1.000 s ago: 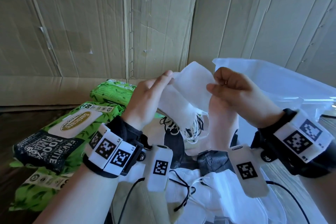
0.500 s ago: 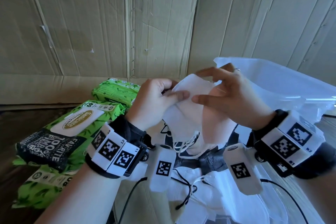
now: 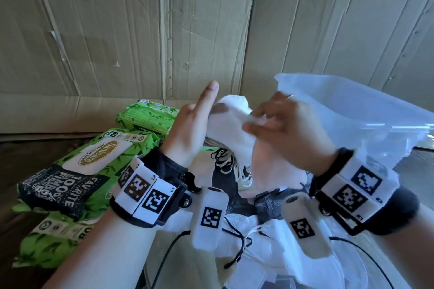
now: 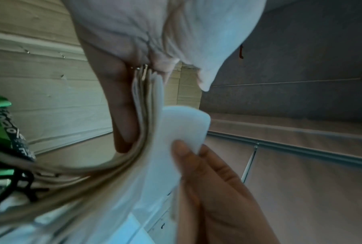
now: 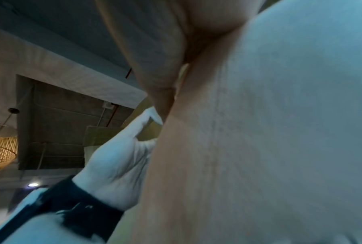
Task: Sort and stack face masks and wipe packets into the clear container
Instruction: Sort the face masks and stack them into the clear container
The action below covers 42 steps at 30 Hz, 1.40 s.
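Note:
A stack of white face masks (image 3: 231, 122) hangs in the air between my two hands, ear loops (image 3: 225, 162) dangling below. My left hand (image 3: 197, 126) holds the stack from the left, index finger pointing straight up; the left wrist view shows the layered mask edges (image 4: 144, 105) pinched against that hand (image 4: 119, 105). My right hand (image 3: 279, 129) pinches the masks from the right, its fingers (image 4: 209, 181) on the outermost white mask (image 4: 182, 127). The clear container (image 3: 357, 115) stands just behind the right hand. Green wipe packets (image 3: 98, 159) lie to the left.
More wipe packets lie at the back left (image 3: 148, 116) and front left (image 3: 49, 244). A loose pile of white masks (image 3: 270, 256) and a dark one (image 3: 270, 204) lies under my wrists. Cardboard walls (image 3: 141, 30) close off the back. The right wrist view is filled by a mask (image 5: 280, 140).
My left index finger has lifted off the mask front and now points up. The right hand has slid down over the stack, which sits a little lower and more bunched.

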Available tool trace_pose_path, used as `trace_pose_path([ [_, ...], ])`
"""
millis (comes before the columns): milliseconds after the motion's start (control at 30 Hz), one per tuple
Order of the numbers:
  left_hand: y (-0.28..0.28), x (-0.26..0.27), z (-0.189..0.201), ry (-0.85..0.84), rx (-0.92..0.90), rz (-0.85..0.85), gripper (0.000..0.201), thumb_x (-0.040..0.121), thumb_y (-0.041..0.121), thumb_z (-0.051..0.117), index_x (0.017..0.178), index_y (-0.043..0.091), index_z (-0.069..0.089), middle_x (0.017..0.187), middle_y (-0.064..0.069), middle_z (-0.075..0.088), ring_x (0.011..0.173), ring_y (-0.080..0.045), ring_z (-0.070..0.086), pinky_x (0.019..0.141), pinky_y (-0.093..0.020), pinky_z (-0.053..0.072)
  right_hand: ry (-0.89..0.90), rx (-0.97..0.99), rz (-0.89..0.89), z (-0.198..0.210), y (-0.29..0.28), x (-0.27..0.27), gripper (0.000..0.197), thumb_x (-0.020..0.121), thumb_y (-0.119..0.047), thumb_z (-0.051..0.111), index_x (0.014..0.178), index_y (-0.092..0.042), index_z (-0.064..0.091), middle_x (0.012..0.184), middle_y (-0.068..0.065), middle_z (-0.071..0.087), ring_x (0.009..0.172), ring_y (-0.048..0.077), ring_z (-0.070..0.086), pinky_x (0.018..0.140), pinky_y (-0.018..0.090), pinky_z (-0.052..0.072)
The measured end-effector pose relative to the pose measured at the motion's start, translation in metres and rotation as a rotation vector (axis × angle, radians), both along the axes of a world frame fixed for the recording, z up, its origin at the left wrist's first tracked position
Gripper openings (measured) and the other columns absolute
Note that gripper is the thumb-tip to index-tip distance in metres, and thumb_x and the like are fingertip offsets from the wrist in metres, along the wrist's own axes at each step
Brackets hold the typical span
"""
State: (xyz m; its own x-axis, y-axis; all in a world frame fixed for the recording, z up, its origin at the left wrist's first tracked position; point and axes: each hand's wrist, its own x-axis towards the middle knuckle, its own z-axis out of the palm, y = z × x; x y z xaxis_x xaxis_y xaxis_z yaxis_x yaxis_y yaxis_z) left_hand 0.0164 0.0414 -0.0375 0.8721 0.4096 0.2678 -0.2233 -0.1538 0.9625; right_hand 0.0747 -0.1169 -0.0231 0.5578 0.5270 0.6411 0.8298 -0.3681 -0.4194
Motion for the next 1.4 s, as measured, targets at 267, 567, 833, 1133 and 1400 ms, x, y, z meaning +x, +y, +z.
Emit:
trace_pose_path([
  [267, 0.010, 0.002, -0.007, -0.106, 0.226, 0.017, 0.042, 0.079, -0.006, 0.063, 0.104, 0.028, 0.064, 0.113, 0.002, 0.067, 0.102, -0.016, 0.062, 0.085, -0.031, 0.052, 0.346, -0.073, 0.267, 0.007, -0.012, 0.001, 0.031, 0.064, -0.014, 0.041, 0.078, -0.030, 0.063, 0.071, -0.002, 0.039, 0.066, 0.004, 0.038, 0.060, 0.013, 0.032],
  [567, 0.000, -0.003, -0.002, -0.182, 0.330, -0.002, 0.017, 0.089, 0.003, 0.056, 0.097, 0.007, 0.071, 0.073, 0.018, 0.061, 0.064, 0.012, 0.053, 0.064, -0.004, 0.036, 0.605, 0.410, 0.585, 0.014, -0.015, 0.009, 0.032, 0.069, 0.004, 0.055, 0.094, -0.016, 0.051, 0.069, -0.004, 0.056, 0.062, 0.006, 0.052, 0.061, 0.015, 0.042],
  [833, -0.003, -0.010, 0.002, -0.206, 0.134, -0.247, 0.037, 0.073, 0.044, 0.062, 0.088, 0.013, 0.074, 0.087, -0.008, 0.068, 0.078, -0.017, 0.061, 0.072, -0.030, 0.043, 0.520, 0.482, 0.387, 0.009, -0.010, 0.017, 0.039, 0.069, 0.006, 0.068, 0.094, -0.019, 0.052, 0.059, -0.009, 0.061, 0.059, 0.010, 0.058, 0.065, 0.021, 0.050],
  [1133, -0.003, -0.005, -0.002, -0.174, 0.216, -0.185, 0.022, 0.070, 0.011, 0.065, 0.084, 0.025, 0.074, 0.096, -0.009, 0.073, 0.082, -0.016, 0.065, 0.085, -0.044, 0.052, 0.454, 0.473, 0.276, 0.007, -0.006, 0.015, 0.033, 0.076, 0.012, 0.065, 0.095, -0.014, 0.055, 0.068, 0.001, 0.049, 0.059, 0.008, 0.051, 0.064, 0.017, 0.047],
  [1400, -0.002, -0.003, -0.004, -0.289, 0.317, -0.221, 0.058, 0.072, -0.013, 0.065, 0.108, 0.032, 0.057, 0.108, 0.015, 0.064, 0.100, 0.004, 0.059, 0.095, -0.017, 0.042, 0.084, 0.164, -0.005, 0.002, -0.010, 0.019, 0.034, 0.058, -0.021, 0.085, 0.069, -0.034, 0.055, 0.080, -0.010, 0.040, 0.069, 0.001, 0.041, 0.063, 0.009, 0.032],
])
